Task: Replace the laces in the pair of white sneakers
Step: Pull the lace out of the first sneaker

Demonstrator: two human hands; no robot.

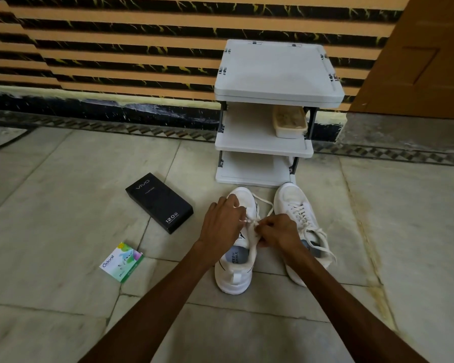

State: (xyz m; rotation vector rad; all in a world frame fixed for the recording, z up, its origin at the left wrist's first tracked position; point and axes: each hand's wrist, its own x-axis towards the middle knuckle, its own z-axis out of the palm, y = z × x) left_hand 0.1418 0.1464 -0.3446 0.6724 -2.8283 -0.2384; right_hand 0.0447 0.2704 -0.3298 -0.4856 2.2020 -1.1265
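Fingers (pixel 233 203) of your left hand (pixel 220 222) and right hand (pixel 279 231) pinch the lace (pixel 250 221) over the left sneaker (pixel 233 281) on the floor (pixel 63 179); unlacing seems in hand. Next, draw it free eyelet by eyelet.

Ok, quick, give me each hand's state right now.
Left hand: fingers curled, pinching the lace of the sneaker on the left.
Right hand: pinching the same lace, just above that sneaker's opening.
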